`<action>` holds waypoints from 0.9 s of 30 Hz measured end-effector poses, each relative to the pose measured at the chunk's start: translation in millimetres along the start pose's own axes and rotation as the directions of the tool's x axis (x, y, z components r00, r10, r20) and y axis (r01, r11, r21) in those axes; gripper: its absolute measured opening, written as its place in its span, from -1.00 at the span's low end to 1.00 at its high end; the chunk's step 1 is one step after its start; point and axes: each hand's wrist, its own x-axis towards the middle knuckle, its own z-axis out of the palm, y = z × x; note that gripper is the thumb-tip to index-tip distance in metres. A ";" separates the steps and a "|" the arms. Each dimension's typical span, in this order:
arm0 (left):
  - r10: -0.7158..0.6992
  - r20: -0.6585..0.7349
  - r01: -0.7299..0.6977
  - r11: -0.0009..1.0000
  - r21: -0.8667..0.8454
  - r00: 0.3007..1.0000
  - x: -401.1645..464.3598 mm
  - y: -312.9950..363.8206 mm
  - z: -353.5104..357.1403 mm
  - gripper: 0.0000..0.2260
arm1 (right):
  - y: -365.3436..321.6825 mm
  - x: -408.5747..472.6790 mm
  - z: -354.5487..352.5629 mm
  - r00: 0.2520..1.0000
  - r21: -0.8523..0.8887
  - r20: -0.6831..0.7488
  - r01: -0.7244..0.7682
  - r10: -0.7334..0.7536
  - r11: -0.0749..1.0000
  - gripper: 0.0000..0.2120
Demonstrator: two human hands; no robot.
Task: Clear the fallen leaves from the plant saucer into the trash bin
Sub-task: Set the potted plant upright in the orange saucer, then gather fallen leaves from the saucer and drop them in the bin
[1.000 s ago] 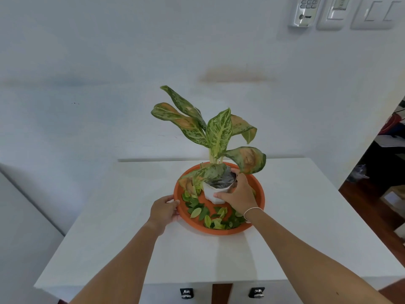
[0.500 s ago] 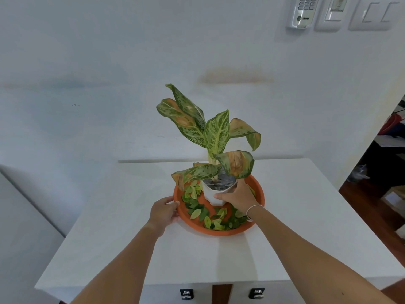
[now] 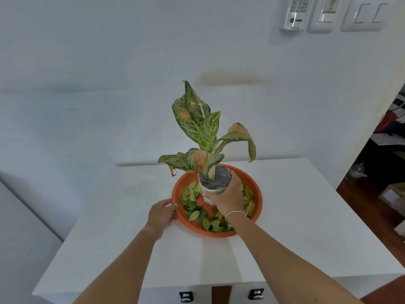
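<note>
An orange plant saucer (image 3: 257,199) sits on the white table (image 3: 306,227), with several fallen green leaves (image 3: 194,212) scattered inside it. A white pot (image 3: 208,189) with a speckled green plant (image 3: 203,132) is tilted and appears lifted slightly above the saucer. My right hand (image 3: 229,198) is closed around the pot's near side. My left hand (image 3: 162,215) grips the saucer's left rim. No trash bin is in view.
The table stands against a white wall. Two black drawer knobs (image 3: 185,296) show below its front edge. To the right, past the table edge, is a wooden floor with boxes (image 3: 392,194) and clutter. Wall switches (image 3: 361,14) hang at the top right.
My right hand has raised and turned the pot, so the plant leans and its leaves have swung round. My left hand stays on the saucer rim.
</note>
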 end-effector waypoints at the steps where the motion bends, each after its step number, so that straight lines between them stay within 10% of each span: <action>1: -0.002 -0.002 0.002 1.000 0.001 1.000 -0.5 0.3 0.0 -0.74 | 1.4 0.2 -0.8 1.000 0.003 0.017 0.007 -0.007 1.000 0.06; 27: -0.005 -0.064 0.010 0.997 0.079 0.998 -7.3 6.6 2.3 -0.70 | 12.8 -5.8 -9.0 0.997 -0.035 0.016 0.081 -0.080 0.996 -0.02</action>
